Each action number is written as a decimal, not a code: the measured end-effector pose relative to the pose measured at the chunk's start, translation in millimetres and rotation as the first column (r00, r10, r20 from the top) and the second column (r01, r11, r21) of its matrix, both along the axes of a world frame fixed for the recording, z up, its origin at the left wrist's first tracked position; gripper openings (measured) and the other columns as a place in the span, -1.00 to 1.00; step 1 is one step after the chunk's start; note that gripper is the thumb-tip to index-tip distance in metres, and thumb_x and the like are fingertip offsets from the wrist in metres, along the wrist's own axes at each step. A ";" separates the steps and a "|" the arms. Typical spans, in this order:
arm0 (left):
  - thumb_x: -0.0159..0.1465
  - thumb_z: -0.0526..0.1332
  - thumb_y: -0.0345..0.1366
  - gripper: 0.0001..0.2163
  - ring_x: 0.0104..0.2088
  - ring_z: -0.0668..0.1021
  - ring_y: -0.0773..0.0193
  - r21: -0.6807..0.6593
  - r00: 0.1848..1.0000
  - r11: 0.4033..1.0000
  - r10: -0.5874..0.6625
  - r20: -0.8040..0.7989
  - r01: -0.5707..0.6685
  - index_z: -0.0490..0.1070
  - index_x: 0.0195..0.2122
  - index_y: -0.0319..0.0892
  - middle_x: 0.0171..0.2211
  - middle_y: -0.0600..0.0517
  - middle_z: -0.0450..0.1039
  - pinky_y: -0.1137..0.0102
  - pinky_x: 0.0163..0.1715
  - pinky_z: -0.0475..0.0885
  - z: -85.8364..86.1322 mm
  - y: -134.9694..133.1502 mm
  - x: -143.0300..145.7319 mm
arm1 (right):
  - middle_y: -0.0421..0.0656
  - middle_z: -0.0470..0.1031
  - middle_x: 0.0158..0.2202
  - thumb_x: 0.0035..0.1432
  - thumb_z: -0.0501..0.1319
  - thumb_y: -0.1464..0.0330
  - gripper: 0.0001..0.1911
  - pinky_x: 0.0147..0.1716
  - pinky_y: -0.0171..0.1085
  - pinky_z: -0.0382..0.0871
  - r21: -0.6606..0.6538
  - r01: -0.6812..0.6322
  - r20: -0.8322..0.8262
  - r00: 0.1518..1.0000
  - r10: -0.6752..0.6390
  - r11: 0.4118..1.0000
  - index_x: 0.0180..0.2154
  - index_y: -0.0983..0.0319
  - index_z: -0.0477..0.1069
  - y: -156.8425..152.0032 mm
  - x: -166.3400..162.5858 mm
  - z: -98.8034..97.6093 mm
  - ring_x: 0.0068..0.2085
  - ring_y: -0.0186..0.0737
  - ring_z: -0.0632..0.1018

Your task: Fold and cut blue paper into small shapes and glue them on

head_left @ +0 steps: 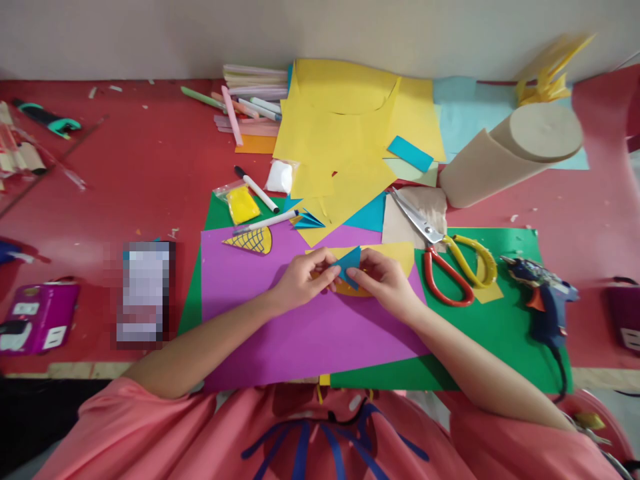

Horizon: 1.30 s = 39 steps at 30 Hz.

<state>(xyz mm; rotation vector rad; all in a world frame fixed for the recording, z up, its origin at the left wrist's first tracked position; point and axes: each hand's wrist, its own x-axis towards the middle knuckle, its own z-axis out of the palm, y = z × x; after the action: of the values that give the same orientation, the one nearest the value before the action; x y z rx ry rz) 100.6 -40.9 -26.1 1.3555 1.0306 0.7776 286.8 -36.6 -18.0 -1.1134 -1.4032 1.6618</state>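
Observation:
Between my two hands is a small folded piece of blue paper (351, 264). My left hand (311, 275) pinches its left edge, while the thumb and fingers of my right hand (384, 279) grip the right side. Beneath the hands lie a yellow-orange paper piece (395, 256) and a purple sheet (300, 343). A yellow paper cone with dark grid lines (256, 240) rests left of my left hand. Close above it are a white marker (270, 221) and a folded blue paper piece (309, 219). Scissors with red and yellow handles (434, 237) lie right of my right hand.
A blue glue gun (547, 300) lies on the green sheet (470, 340) at right. Behind it stands a beige roll (490, 167). Yellow sheets (345, 133) and several markers (250, 107) fill the back. A phone (145, 290) and a purple box (45, 317) are at left.

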 end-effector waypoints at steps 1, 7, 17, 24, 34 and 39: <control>0.28 0.18 -0.18 -0.81 -0.57 0.55 0.44 0.010 1.000 1.000 0.009 -0.004 -0.009 0.29 -0.37 -0.18 -0.53 0.11 0.45 0.57 -0.54 0.49 0.3 -0.3 0.5 | -0.19 0.46 -0.38 0.15 0.25 0.23 -0.81 -0.37 -0.30 0.35 -0.004 0.000 -0.010 1.000 0.000 1.000 -0.32 0.23 0.39 0.3 0.2 -0.1 -0.39 -0.32 0.46; 0.26 0.23 -0.16 -0.81 -0.52 0.61 0.37 0.041 0.999 0.999 0.034 0.024 -0.035 0.34 -0.29 -0.18 -0.48 0.07 0.52 0.53 -0.52 0.55 -2.9 -2.3 -0.7 | -0.25 0.38 -0.46 0.15 0.26 0.22 -0.77 -0.46 -0.34 0.28 -0.047 -0.019 -0.040 0.999 0.017 0.999 -0.40 0.23 0.32 1.7 -0.7 2.4 -0.49 -0.39 0.37; 0.26 0.24 -0.16 -0.81 -0.51 0.63 0.34 0.090 0.997 0.994 0.057 0.042 -0.060 0.43 -0.29 -0.19 -0.42 0.03 0.57 0.51 -0.53 0.56 -3.1 -3.1 -2.0 | -0.28 0.35 -0.54 0.08 0.29 0.21 -0.76 -0.60 -0.40 0.12 -0.203 -0.022 -0.056 0.998 0.011 0.979 -0.41 0.24 0.35 5.0 5.7 4.6 -0.58 -0.44 0.30; 0.25 0.25 -0.14 -0.79 -0.48 0.60 0.38 0.146 0.996 0.985 0.083 0.040 -0.088 0.50 -0.30 -0.19 -0.36 -0.01 0.57 0.54 -0.56 0.54 -4.4 -2.5 -5.0 | -0.27 0.39 -0.52 0.09 0.24 0.24 -0.80 -0.59 -0.40 0.16 -0.237 -0.012 -0.081 0.997 -0.008 0.972 -0.41 0.25 0.36 6.7 4.4 6.7 -0.57 -0.46 0.32; 0.17 0.23 -0.36 -0.94 -0.45 0.60 0.36 0.363 0.988 0.924 0.149 -0.038 -0.125 0.51 -0.40 -0.16 -0.44 0.04 0.60 0.49 -0.42 0.52 -3.2 0.6 -7.2 | -0.30 0.36 -0.55 0.12 0.26 0.22 -0.78 -0.60 -0.41 0.23 -0.254 -0.022 -0.117 0.993 -0.008 0.967 -0.36 0.24 0.35 6.4 6.1 0.5 -0.59 -0.44 0.36; 0.18 0.18 -0.44 -0.89 -0.42 0.61 0.37 0.436 0.989 0.894 0.140 -0.049 -0.105 0.50 -0.40 -0.15 -0.42 0.06 0.60 0.49 -0.37 0.50 -5.3 -0.3 -8.1 | -0.27 0.36 -0.59 0.27 0.12 0.14 -0.65 -0.53 -0.36 0.29 -0.171 -0.062 -0.052 0.997 0.054 0.983 -0.47 0.23 0.31 5.2 6.0 3.9 -0.57 -0.39 0.40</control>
<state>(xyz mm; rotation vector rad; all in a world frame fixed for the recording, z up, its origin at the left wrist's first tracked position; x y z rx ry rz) 92.5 -41.2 -31.4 1.7223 1.0506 1.1024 292.8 -31.4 -14.2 -1.1296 -1.2920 1.8684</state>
